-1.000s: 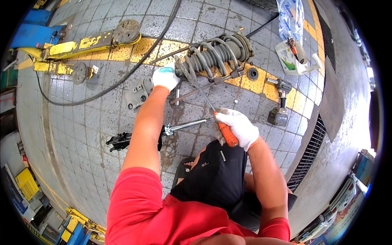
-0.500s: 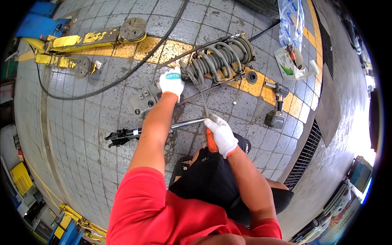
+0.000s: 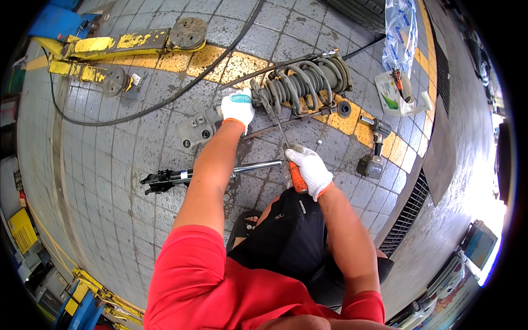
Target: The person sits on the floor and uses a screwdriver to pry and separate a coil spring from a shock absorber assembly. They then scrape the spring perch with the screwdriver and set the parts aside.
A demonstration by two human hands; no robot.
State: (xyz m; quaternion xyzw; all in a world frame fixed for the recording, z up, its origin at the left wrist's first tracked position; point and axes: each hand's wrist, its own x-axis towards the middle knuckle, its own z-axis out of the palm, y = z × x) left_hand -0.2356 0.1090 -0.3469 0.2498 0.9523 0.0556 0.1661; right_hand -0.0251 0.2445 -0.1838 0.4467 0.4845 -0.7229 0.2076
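Note:
A strut with a coil spring lies on the tiled floor ahead of me, a dark rod running along each side of it. My left hand, in a white glove, is closed at the strut's near left end; its fingertips are partly hidden. In my gloved right hand is a long-shafted tool with an orange handle. Its metal shaft slants up to the end of the spring, where I cannot make out the tip. Below my left hand lies a black shock absorber with a shiny rod reaching towards the tool.
A grey metal part rests left of my left hand. Right of the spring are a black rubber ring, a cordless impact wrench and a cut-open white jug. A hose and yellow lift arms lie at upper left.
The spring and both hands sit slightly further right in the picture, as does most of the floor. My right hand has shifted up and right with the orange-handled tool. Both grips look unchanged.

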